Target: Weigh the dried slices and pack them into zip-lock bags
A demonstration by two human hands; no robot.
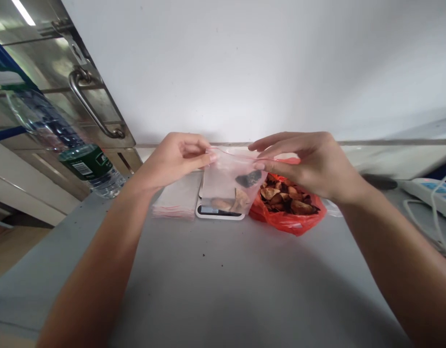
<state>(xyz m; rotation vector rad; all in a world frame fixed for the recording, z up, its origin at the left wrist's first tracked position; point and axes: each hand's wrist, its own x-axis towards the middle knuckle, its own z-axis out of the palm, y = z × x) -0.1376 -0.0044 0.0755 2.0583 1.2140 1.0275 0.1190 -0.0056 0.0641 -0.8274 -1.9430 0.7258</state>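
Between my hands hangs a clear zip-lock bag (226, 176) with a red line along its top edge. A dark piece and some pale brown slices show inside it. My left hand (185, 154) pinches the bag's upper left corner. At the upper right, my right hand (299, 162) grips the edge between thumb and fingers. Behind and below the bag is a white digital scale (220, 216) with a small display, partly covered from view. Just right of it sits a red plastic bag (297, 224), open at the top, full of dried brown slices (290, 195).
A stack of flat zip-lock bags (175, 195) lies left of the scale. Farther left stands a large water bottle (85, 162) with a green label. A white power strip (437, 193) with a cable is at the right. A white wall (245, 72) rises behind the grey table (223, 299).
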